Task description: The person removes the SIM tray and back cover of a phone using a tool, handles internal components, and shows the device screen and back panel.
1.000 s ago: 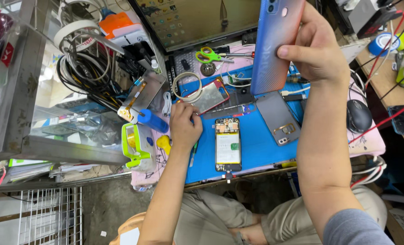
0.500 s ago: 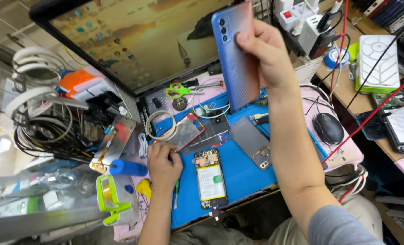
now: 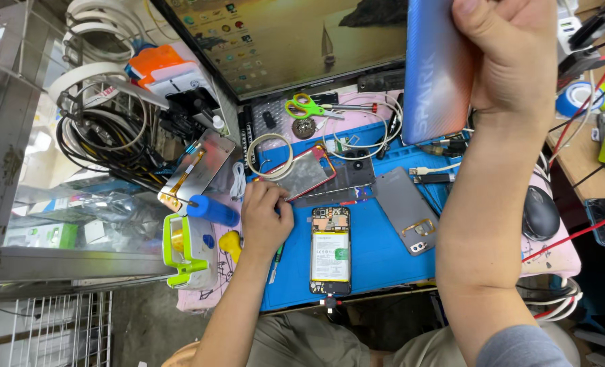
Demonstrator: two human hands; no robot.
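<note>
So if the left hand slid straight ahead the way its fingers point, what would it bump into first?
Probably the red-edged phone panel lying on the blue work mat: the left hand already has its fingertips at its near edge. The coiled white cable lies just beyond.

Monitor screen (image 3: 295, 41) along the top edge, lit, sunset-toned wallpaper with rows of small icons. White label (image 3: 329, 256) on the battery of the opened phone on the blue mat. Green-white box (image 3: 40, 236) far left, behind clear plastic.
</note>
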